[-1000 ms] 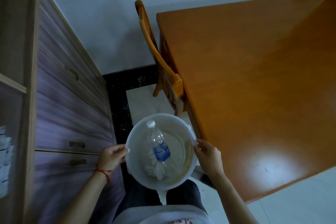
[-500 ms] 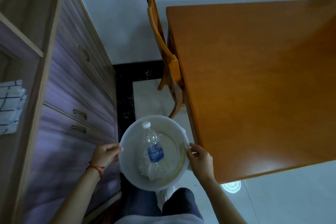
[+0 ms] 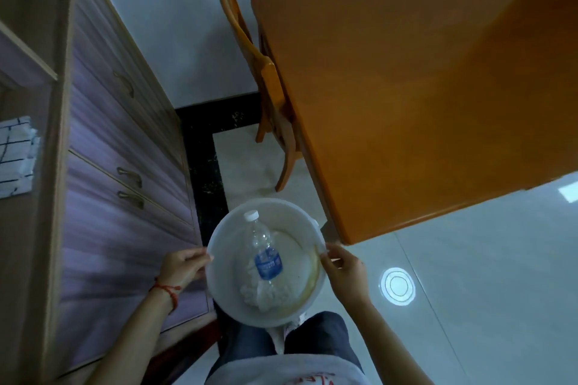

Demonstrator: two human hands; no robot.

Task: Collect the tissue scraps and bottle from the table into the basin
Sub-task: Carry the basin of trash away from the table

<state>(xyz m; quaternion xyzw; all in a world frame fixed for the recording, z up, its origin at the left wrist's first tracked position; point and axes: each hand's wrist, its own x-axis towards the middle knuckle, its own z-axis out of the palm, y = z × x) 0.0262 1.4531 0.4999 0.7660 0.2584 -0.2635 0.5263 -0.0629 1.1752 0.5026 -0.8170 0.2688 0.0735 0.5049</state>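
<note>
- The bottle lies on its side inside the basin, white cap pointing away from me, blue label facing up; its base rests on the wad of tissue scraps heaped at the near side of the basin floor.
- I carry the basin between both hands, level, in front of my legs; my left hand grips the left rim, fingers curled over the edge; my right hand pinches the right rim, thumb and fingers closed on the lip.
- A yellowish stain arcs along the inner wall near my right hand; I cannot tell whether it is wet.
- The change from a second ago is one of place: the basin then sat close against the table edge, my right hand almost over the wood; now the table corner stands apart from the rim, and pale floor shows between and to my right; I have stepped back and the view has swung rightward.
- The contents have not shifted; bottle and scraps lie just as they did.
- The part of the tabletop I can see carries nothing; so I judge the collecting done, and what is left is only carrying the load away.
- Farther out, the wooden chair stays tucked at the table's left side; the drawer cabinet runs along my left; a checked cloth sits on its shelf.
</note>
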